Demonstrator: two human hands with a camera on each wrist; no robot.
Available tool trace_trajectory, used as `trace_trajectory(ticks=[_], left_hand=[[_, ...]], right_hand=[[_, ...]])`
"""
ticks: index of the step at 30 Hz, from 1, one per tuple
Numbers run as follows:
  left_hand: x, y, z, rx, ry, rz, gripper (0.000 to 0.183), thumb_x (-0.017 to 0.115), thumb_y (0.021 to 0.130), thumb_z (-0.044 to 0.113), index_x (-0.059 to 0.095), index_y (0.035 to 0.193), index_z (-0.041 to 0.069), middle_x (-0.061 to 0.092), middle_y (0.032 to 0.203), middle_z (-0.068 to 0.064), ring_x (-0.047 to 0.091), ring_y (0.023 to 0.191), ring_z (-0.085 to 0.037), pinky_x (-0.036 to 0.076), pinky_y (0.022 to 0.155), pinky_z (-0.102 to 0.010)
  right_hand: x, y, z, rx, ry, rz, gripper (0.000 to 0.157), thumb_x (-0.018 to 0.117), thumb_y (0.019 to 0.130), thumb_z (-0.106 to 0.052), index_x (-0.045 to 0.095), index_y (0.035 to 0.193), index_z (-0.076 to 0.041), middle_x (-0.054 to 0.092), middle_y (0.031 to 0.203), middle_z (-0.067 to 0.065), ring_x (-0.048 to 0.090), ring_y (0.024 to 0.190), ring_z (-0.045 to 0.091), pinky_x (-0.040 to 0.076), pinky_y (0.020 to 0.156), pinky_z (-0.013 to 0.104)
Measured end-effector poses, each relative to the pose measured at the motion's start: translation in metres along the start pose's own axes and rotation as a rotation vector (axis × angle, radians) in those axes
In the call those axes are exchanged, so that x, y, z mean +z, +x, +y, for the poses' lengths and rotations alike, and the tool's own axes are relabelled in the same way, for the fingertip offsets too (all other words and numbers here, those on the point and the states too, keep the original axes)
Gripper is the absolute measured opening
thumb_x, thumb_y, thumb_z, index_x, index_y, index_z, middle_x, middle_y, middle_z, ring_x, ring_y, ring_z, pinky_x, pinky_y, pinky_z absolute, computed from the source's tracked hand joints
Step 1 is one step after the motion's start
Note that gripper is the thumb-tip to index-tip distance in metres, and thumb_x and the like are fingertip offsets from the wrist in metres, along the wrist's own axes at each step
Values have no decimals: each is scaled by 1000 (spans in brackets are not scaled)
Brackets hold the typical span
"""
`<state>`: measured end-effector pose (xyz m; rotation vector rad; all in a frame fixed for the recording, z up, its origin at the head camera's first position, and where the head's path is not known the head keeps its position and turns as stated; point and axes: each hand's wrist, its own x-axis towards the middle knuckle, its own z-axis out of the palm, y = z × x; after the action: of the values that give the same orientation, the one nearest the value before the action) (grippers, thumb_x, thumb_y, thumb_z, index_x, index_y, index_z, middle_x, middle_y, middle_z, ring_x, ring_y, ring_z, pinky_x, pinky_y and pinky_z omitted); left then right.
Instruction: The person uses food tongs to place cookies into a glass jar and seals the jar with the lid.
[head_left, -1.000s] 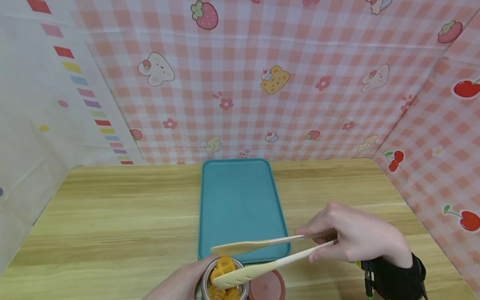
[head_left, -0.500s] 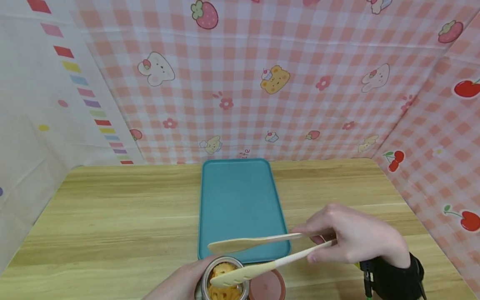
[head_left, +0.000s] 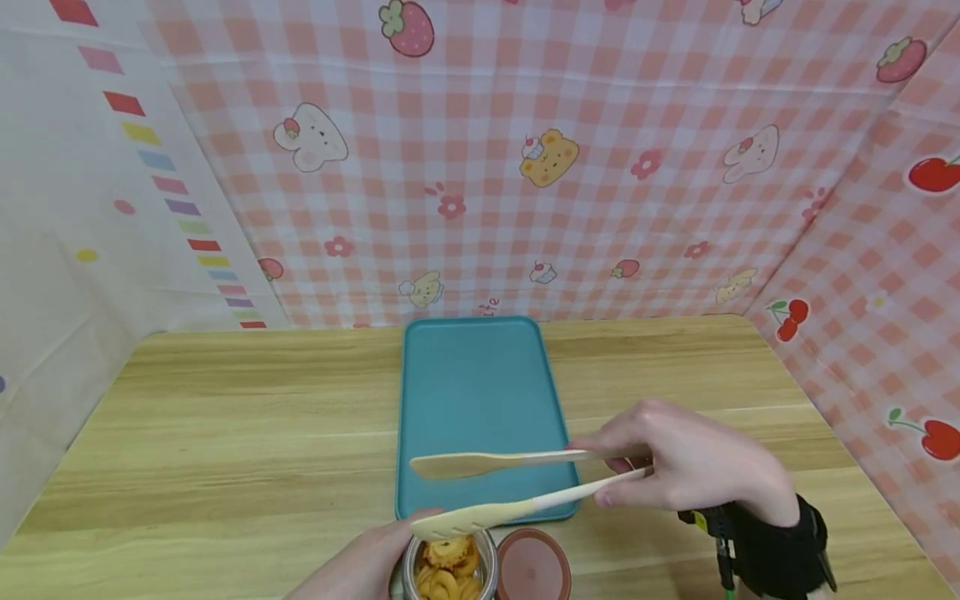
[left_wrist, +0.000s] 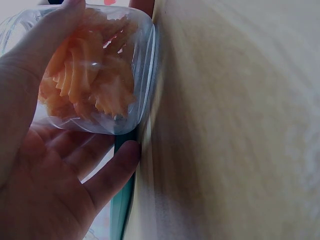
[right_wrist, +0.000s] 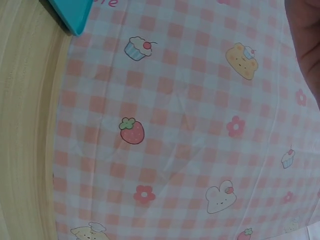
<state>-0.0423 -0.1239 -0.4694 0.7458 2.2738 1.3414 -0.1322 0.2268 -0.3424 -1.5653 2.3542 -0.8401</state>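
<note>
My left hand [head_left: 367, 557] holds a clear jar [head_left: 491, 573] at the front edge of the head view, thumb and fingers on either side of it. Inside lie ridged orange snack pieces [left_wrist: 82, 75], seen through the wall in the left wrist view. Over the jar's far rim my right hand [head_left: 693, 462] grips wooden tongs [head_left: 480, 518]. Their two tips stand apart, one slotted, with nothing between them. Only a part of the right hand [right_wrist: 307, 37] shows in the right wrist view; the tongs are out of sight there.
A reddish round lid [head_left: 533, 568] lies on the table right beside the jar. Behind it a blue-green tray [head_left: 480, 383] reaches back towards the checked cloth wall [head_left: 465, 150]. Wooden tabletop [head_left: 247, 433] extends to both sides, with another cloth wall [head_left: 877, 358] at the right.
The tongs and right hand have risen slightly and shifted left and away from me, from over the jar's mouth to its far rim. The snack pieces in the jar lie differently. The left hand stays put.
</note>
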Motion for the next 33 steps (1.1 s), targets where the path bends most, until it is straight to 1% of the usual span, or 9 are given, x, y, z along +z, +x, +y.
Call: trace_trajectory(ticks=[3, 4, 6, 10, 14, 17, 20, 28, 33], left_hand=[[-1, -1, 0, -17, 25, 2, 66, 74, 77, 52, 51, 135, 29, 59, 120, 15, 56, 106, -5, 47, 89, -31], [-1, -1, -1, -8, 36, 4, 67, 74, 77, 52, 51, 135, 27, 58, 120, 15, 56, 107, -6, 47, 89, -32], [-1, 0, -2, 40, 56, 13, 70, 74, 77, 51, 48, 138, 28, 58, 121, 15, 56, 108, -7, 47, 89, -33], [0, 2, -3, 72, 18, 9, 75, 75, 78, 47, 42, 143, 29, 57, 123, 14, 56, 109, -8, 47, 89, -33], [0, 1, -4, 61, 9, 8, 75, 75, 78, 47, 42, 142, 30, 58, 122, 13, 56, 109, -8, 47, 89, -33], [1, 1, -4, 53, -2, 6, 75, 76, 78, 47, 42, 142, 31, 58, 122, 13, 56, 108, -8, 47, 89, -32], [1, 1, -4, 62, 5, 11, 74, 76, 78, 47, 42, 142, 30, 58, 121, 13, 56, 107, -8, 47, 88, -32], [1, 1, -3, 70, -5, 4, 74, 76, 79, 44, 42, 143, 29, 58, 122, 12, 56, 108, -8, 47, 88, -32], [1, 1, -3, 75, 2, 6, 75, 75, 79, 44, 41, 144, 29, 58, 122, 12, 56, 108, -8, 47, 88, -32]], right_hand=[[2, 3, 4, 4, -11, 15, 39, 69, 89, -30, 67, 124, -14, 37, 64, -15, 26, 54, -5, 24, 46, 9], [3, 4, 5, 18, -10, 21, 40, 68, 89, -31, 66, 125, -13, 38, 64, -15, 26, 54, -5, 24, 45, 10], [4, 5, 8, 45, -6, 39, 42, 67, 90, -32, 66, 126, -12, 39, 64, -15, 27, 53, -5, 25, 44, 11], [7, 7, 12, 155, -22, 93, 47, 66, 89, -39, 65, 127, -12, 40, 63, -15, 31, 52, -2, 28, 44, 14], [9, 9, 18, 277, -81, 146, 53, 66, 87, -46, 65, 127, -12, 40, 61, -14, 34, 50, 0, 28, 44, 15], [11, 10, 23, 336, -127, 188, 52, 66, 86, -47, 66, 126, -12, 39, 59, -13, 33, 48, 1, 27, 43, 16], [12, 11, 27, 396, -173, 229, 48, 68, 86, -45, 68, 123, -15, 39, 58, -12, 31, 46, 1, 26, 42, 18], [14, 7, 41, 546, -428, 307, 35, 71, 85, -39, 70, 113, -18, 38, 54, -10, 30, 44, 5, 26, 43, 23], [13, 0, 50, 678, -462, 329, 40, 70, 86, -39, 70, 117, -14, 38, 53, -6, 31, 44, 9, 24, 42, 26]])
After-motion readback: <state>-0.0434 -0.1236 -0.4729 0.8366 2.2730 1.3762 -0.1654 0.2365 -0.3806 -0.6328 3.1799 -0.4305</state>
